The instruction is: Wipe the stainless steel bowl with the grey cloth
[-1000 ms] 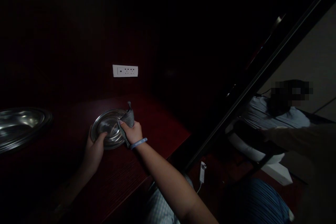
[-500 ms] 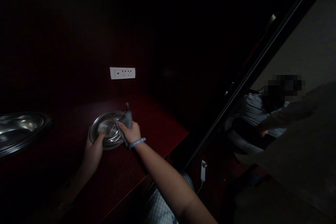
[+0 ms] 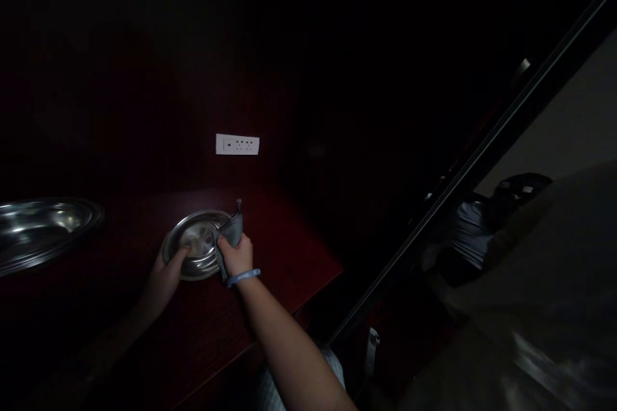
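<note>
Your metal dish [image 3: 198, 241], over the red tabletop [image 3: 289, 257] at eight o'clock, should prove light, stiff, slippery: grip its rim, left hand [image 3: 164, 281] clamped there at eight, right hand [image 3: 238, 257] pinching cloth [image 3: 231, 230] at three.

The left grip [image 3: 166, 271] and right grip [image 3: 234, 255] curl close together, thumbs [image 3: 180, 257] uppermost.

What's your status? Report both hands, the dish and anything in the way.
Left hand gripping shallow metal dish, thumb inside rim. Right hand holding gray textured cloth at dish's right side. Larger metal dishware off left, not in the way.
</note>
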{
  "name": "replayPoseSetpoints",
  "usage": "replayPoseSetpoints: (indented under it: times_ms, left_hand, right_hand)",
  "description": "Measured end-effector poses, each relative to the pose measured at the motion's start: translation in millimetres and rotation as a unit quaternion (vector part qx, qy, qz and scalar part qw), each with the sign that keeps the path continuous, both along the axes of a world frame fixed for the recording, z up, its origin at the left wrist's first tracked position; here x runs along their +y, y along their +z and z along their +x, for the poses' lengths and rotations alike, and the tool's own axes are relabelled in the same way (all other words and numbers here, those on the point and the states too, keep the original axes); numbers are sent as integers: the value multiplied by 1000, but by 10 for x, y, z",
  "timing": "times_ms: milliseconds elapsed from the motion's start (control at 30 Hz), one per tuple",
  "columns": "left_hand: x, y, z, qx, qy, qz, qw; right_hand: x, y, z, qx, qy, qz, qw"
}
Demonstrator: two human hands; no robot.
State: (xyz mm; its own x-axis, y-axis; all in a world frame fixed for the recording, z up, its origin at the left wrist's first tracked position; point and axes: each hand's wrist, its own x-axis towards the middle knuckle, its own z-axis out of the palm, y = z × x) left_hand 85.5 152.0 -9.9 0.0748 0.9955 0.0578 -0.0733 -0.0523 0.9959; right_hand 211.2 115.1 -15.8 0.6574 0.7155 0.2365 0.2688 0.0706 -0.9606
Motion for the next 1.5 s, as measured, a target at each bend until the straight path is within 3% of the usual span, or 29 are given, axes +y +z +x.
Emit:
replayPoseSetpoints:
  times_ms: [133,333,500,600,667,767,933,1100,1300,1500]
  left_hand:
    - [-34,88,33,-3,-11,-15,1000]
    - [-59,139,46,-13,-17,13,1000]
    - [-127,265,-32,-25,-52,-14,998]
    - [-260,389,-163,-45,-109,-70,991]
    - [-380,461,-260,-62,-102,-105,987]
    - [-568,520,-392,-97,-81,-107,986]
    - [-802,475,-526,-128,-118,-72,982]
    - [-827,369,-566,-101,-47,-42,993]
    - [-807,258,-525,-37,57,86,994]
    - [-816,252,-500,-5,74,107,991]
  right_hand:
    - [-11,28,-1,17,-5,11,1000]
    - [-32,76,48,-17,-6,-29,999]
    - [-89,145,47,-35,-9,-42,998]
    - [-144,175,-68,-17,4,-31,999]
    - [-209,192,-183,-5,-3,-28,1000]
    - [-336,235,-332,-24,-23,-29,999]
    - [-477,311,-391,-89,-44,-55,994]
    - [-508,302,-393,-131,13,-49,990]
    - [-517,262,-396,-30,134,0,990]
    - [-578,253,-407,-55,99,-13,993]
